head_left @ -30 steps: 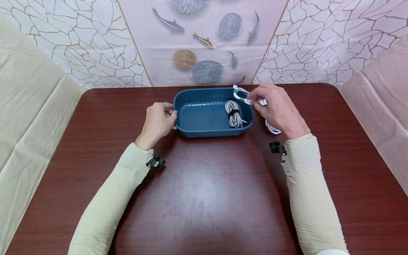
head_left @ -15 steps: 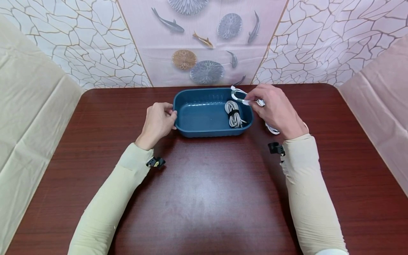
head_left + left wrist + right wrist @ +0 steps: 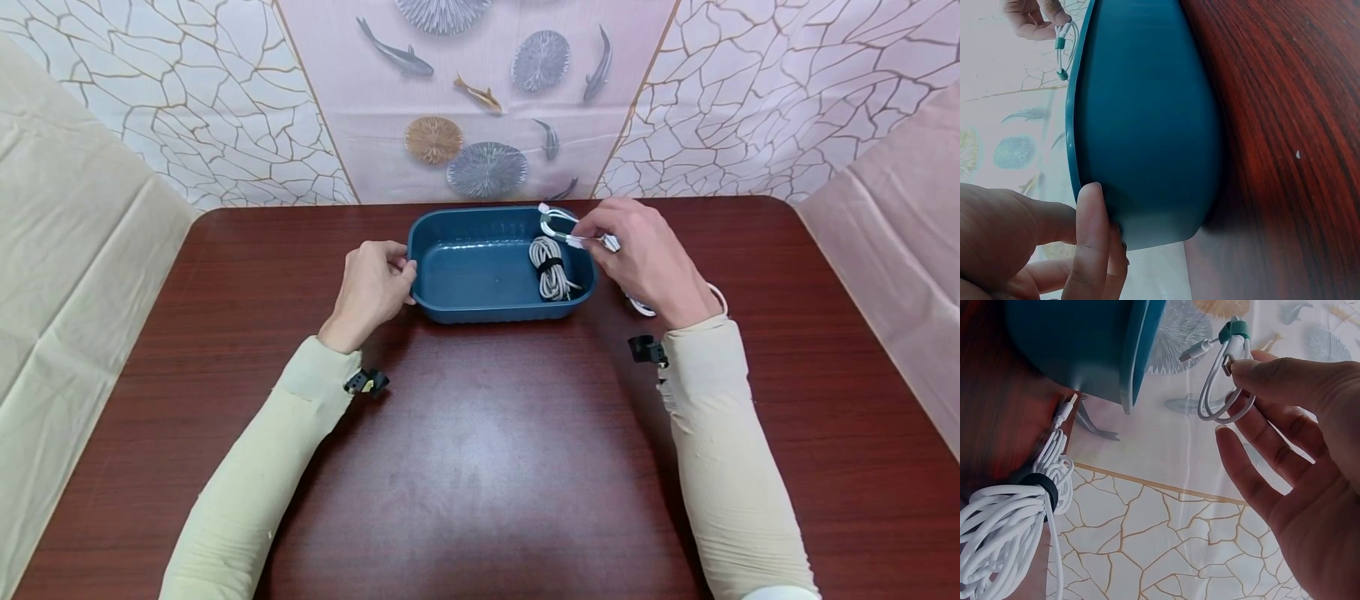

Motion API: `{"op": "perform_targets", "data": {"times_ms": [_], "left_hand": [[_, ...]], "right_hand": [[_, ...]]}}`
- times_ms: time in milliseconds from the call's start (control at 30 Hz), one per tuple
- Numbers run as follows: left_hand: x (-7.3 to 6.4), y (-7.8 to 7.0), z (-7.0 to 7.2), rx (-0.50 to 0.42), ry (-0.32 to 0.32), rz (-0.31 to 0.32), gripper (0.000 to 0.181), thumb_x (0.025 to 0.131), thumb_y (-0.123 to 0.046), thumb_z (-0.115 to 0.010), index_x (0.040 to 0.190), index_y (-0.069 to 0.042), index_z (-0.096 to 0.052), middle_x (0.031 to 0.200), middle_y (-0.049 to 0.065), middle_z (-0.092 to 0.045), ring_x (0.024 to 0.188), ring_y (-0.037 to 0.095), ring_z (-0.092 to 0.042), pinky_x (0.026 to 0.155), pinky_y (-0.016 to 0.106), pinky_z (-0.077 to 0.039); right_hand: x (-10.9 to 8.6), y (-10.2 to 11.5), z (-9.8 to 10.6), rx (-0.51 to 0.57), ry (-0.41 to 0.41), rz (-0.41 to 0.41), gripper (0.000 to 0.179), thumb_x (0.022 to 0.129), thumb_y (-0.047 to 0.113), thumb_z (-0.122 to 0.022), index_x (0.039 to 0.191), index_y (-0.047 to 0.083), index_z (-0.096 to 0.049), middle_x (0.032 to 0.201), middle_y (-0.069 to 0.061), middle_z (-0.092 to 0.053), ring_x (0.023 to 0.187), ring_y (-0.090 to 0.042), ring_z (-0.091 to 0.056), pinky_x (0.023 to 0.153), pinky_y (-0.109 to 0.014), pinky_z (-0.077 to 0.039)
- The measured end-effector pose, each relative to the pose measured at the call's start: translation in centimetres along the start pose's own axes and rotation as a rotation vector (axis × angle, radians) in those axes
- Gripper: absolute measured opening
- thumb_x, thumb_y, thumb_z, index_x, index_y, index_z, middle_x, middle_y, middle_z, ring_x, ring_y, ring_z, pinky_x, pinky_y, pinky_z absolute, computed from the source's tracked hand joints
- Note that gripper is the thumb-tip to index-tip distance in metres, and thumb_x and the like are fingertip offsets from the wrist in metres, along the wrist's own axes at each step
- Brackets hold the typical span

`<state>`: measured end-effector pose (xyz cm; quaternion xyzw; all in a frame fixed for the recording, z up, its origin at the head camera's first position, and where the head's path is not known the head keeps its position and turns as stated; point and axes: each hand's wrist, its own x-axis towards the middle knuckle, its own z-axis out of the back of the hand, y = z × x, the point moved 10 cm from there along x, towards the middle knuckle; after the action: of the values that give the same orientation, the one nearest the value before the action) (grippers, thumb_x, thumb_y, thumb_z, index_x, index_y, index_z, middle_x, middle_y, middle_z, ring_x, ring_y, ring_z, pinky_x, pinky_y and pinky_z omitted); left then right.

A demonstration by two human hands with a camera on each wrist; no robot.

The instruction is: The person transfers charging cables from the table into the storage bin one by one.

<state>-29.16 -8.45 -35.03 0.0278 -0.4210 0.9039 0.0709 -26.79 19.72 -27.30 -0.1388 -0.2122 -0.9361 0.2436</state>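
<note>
My left hand (image 3: 372,279) holds the left end of a dark blue plastic bin (image 3: 480,316), thumb and fingers about its rim. Above the bin's right end, my right hand (image 3: 648,262) pinches a small coiled white charging cable (image 3: 558,222). Green ties bind this coil, and its plug (image 3: 1196,351) sticks out in the right wrist view. Inside the bin, at the right, lies a grey cable bundle (image 3: 550,268) with a black strap. A larger white cable bundle (image 3: 1004,531) with a dark strap lies on the table beside the bin, mostly hidden under my right hand in the head view.
The reddish-brown wooden table (image 3: 465,467) reaches back to a patterned cloth wall (image 3: 495,100) just behind the bin. Plain cloth walls (image 3: 75,275) stand at both sides. A small black camera mount (image 3: 366,382) sits on each wrist.
My right hand has shifted slightly left with the white charging cable, bringing it further over the bin. The left hand and bin have stayed in place.
</note>
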Motion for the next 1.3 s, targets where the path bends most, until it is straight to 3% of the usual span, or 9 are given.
{"op": "perform_targets", "data": {"times_ms": [1300], "left_hand": [[-0.1, 0.0, 0.1, 0.007, -0.002, 0.017, 0.031, 0.1, -0.01, -0.06, 0.125, 0.009, -0.066, 0.092, 0.017, -0.07, 0.055, 0.014, -0.071, 0.05, 0.018, -0.057]], "right_hand": [[0.3, 1.6, -1.5, -0.012, 0.013, 0.104, 0.015, 0.092, -0.003, -0.068, 0.103, 0.003, -0.076, 0.1, -0.011, -0.073, 0.101, -0.029, -0.065, 0.095, -0.046, -0.052]]}}
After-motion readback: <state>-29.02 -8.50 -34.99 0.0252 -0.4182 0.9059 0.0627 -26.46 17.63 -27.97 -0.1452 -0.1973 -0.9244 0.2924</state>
